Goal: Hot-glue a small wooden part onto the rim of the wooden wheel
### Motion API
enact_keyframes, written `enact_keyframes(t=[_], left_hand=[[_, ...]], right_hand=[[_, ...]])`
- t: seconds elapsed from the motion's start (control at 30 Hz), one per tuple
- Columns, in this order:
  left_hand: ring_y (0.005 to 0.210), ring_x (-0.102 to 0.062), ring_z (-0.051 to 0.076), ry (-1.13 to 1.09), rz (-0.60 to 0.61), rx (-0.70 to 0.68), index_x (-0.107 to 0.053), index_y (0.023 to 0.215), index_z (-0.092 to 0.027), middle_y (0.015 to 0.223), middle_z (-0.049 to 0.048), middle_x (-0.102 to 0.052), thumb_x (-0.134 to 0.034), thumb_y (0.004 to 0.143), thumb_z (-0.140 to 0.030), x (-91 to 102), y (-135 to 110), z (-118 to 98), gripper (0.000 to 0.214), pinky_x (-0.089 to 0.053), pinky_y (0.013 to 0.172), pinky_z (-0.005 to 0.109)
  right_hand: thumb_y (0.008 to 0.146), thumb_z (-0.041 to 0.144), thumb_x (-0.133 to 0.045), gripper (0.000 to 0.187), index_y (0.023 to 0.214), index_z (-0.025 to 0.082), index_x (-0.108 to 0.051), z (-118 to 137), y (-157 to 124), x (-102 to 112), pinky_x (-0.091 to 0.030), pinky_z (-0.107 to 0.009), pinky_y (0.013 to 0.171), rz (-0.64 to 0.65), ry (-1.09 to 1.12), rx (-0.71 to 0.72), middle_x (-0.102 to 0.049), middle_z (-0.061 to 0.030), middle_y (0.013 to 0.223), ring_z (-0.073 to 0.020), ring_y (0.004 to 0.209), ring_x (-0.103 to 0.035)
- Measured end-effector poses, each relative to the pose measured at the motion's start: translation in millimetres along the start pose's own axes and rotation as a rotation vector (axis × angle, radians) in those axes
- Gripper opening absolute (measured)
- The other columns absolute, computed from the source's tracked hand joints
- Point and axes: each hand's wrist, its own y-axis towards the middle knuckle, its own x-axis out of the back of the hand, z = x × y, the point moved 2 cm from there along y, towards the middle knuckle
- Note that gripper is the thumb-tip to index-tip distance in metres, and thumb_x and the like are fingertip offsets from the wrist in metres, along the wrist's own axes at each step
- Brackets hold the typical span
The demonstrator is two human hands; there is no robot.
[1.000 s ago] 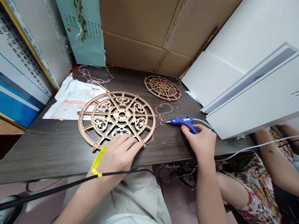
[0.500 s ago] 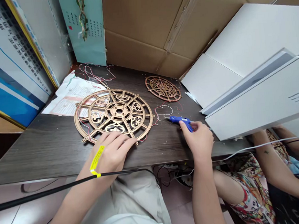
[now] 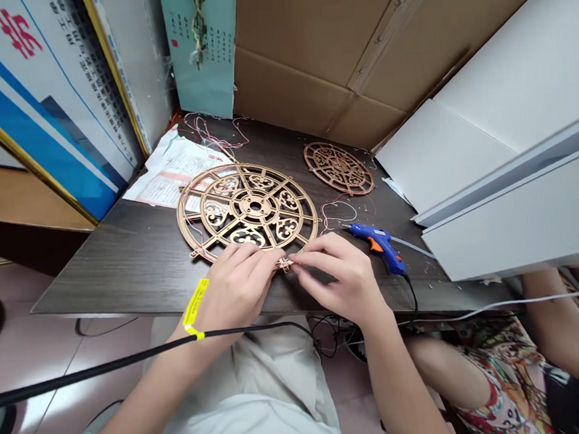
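Both hands meet at the near rim of the large fretwork disc (image 3: 247,210): the left hand (image 3: 235,289) lies with fingers pressed down on the rim, and the right hand (image 3: 339,280) pinches a small tab on that rim between thumb and forefinger. Seen from the head camera, the disc lies flat on the dark table (image 3: 123,270), at 12 o'clock from the hands, with the tab at the disc's 6 o'clock edge; both hands touch it, the left covering more of the rim. Thin red and white wires (image 3: 336,208) trail off the disc at its 3 o'clock side. A blue glue gun (image 3: 379,243) lies loose at 2 o'clock from the right hand, nozzle pointing toward the disc. A smaller disc (image 3: 338,167) sits farther back. The fingers hide how the tab joins the rim, and a neighbour's arm is cut off at the frame's lower right
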Motion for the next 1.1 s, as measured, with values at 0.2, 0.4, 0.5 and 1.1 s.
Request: enact_keyframes(t=[0.2, 0.4, 0.5, 1.1], left_hand=[[0.091, -0.061, 0.016, 0.006, -0.007, 0.001, -0.063, 0.113, -0.011, 0.098, 0.0038, -0.07, -0.056, 0.097, -0.014, 0.5, 0.7, 0.7, 0.017, -0.046, 0.083, 0.032], [0.09, -0.059, 0.015, 0.001, -0.043, -0.044, -0.06, 0.111, -0.012, 0.096, 0.0037, -0.07, -0.053, 0.097, -0.012, 3.4, 2.8, 0.2, 0.016, -0.044, 0.085, 0.031], [0.09, -0.059, 0.014, 0.029, -0.038, -0.063, -0.063, 0.099, -0.014, 0.094, 0.0026, -0.07, -0.051, 0.098, -0.013, 4.8, 2.3, 0.0, 0.012, -0.043, 0.084, 0.031], [0.094, -0.06, 0.014, 0.066, -0.049, -0.103, -0.071, 0.097, -0.018, 0.102, 0.0033, -0.072, -0.051, 0.095, -0.008, 7.4, -1.1, -2.8, 0.022, -0.045, 0.086, 0.032]], right_hand=[[0.09, 0.011, -0.064, 0.015, 0.1, 0.018, -0.072, -6.4, 1.9, -7.7, -0.051, -0.031, 0.078, 0.066, -0.052, 0.055, -0.067, -0.0055, 0.095, -0.0134, 0.085, -0.058], [0.081, 0.008, -0.068, 0.027, 0.106, 0.019, -0.07, 0.2, 0.0, -1.3, -0.052, -0.033, 0.074, -0.004, -0.112, 0.142, -0.068, -0.0058, 0.097, -0.0151, 0.083, -0.058], [0.081, 0.01, -0.069, 0.026, 0.106, 0.02, -0.07, 1.0, -0.3, 0.5, -0.053, -0.033, 0.075, 0.0, -0.137, 0.168, -0.069, -0.0054, 0.096, -0.0156, 0.085, -0.059], [0.085, 0.01, -0.071, 0.023, 0.105, 0.021, -0.066, -14.7, -0.4, -1.5, -0.055, -0.031, 0.079, 0.001, -0.232, 0.277, -0.071, -0.0027, 0.096, -0.0141, 0.086, -0.061]])
